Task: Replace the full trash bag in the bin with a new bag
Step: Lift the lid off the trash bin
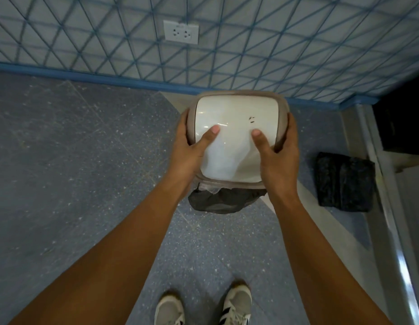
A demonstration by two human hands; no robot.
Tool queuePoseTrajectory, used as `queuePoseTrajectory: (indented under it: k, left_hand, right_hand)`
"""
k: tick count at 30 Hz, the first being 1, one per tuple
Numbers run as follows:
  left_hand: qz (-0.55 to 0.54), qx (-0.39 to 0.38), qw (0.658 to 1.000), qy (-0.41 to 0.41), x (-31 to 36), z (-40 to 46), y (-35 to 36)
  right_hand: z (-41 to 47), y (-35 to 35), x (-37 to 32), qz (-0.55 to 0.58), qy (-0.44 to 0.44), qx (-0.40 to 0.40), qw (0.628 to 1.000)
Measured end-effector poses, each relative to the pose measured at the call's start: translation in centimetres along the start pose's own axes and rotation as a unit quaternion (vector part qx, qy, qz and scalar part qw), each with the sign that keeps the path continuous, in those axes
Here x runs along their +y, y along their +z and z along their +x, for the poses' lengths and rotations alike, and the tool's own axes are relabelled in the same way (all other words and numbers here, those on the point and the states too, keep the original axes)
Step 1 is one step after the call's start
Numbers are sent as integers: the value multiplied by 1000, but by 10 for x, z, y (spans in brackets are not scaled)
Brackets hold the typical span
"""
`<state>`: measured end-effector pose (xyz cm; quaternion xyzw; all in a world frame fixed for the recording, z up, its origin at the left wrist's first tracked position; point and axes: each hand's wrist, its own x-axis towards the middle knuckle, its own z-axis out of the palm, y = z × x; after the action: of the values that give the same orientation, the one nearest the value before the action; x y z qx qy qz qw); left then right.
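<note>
On a speckled grey floor [75, 160] by a patterned wall, a bin stands. Left hand [188, 148] and right hand [277, 151] grasp its lid [234, 127] by the sides. A folded black bag [344, 181] lies right.

Head-worn view, straight down, close over floor [75, 160]

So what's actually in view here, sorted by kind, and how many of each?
Hands: 2, left hand and right hand, both gripping the bin lid
Bin lids: 1
Black trash bags: 2, one under the lid, one folded on the floor
Shoes: 2
Wall sockets: 1
Total: 8
</note>
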<state>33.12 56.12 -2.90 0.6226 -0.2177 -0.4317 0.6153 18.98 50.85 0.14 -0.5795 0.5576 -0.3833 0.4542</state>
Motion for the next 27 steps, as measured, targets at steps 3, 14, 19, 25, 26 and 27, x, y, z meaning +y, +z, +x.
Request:
queuePoseTrajectory:
  k: [3, 14, 19, 25, 26, 27]
  left_hand:
    - [0, -6, 999, 38, 21, -10, 3]
    - [120, 61, 986, 99, 40, -94, -79]
    - [220, 216, 948, -76, -69, -163, -176]
    - [196, 267, 914, -232, -207, -152, -181]
    - [194, 246, 918, -244, -225, -139, -185]
    - [198, 226, 918, -259, -244, -127, -193]
  right_hand:
    - [-10, -8, -15, 41, -31, 27, 998]
    - [-116, 15, -31, 133, -16, -35, 990]
    - [-201, 69, 45, 49, 108, -190, 975]
    - [-195, 113, 194, -72, 246, -297, 920]
    - [-189, 121, 215, -76, 249, -307, 915]
    - [-184, 131, 236, -81, 250, -316, 912]
